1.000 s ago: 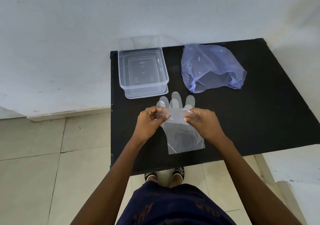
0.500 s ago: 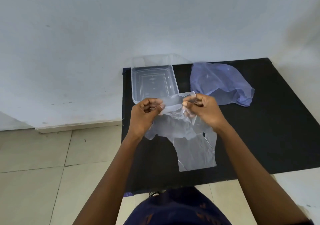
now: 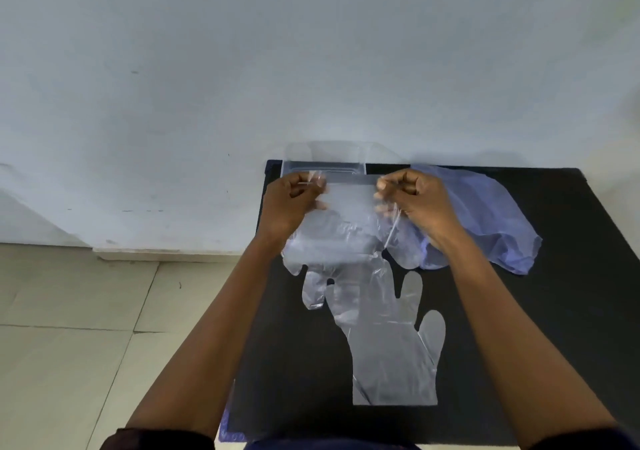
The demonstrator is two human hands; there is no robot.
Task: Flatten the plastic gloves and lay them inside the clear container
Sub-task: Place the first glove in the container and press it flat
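My left hand (image 3: 289,203) and my right hand (image 3: 414,196) each pinch a top corner of a clear plastic glove (image 3: 346,231), holding it stretched in the air with its fingers hanging down. It hangs in front of the clear container (image 3: 323,167), which stands at the black table's far left corner and is mostly hidden behind the glove. A second clear glove (image 3: 391,345) lies flat on the table below, fingers pointing away from me.
A crumpled purple plastic bag (image 3: 485,214) lies to the right of the container, partly behind my right hand. The black table (image 3: 536,311) stands against a white wall. Tiled floor lies to the left.
Both hands have raised the held glove higher and farther, up in front of the container, and pulled it wider. A second glove now shows flat on the table.
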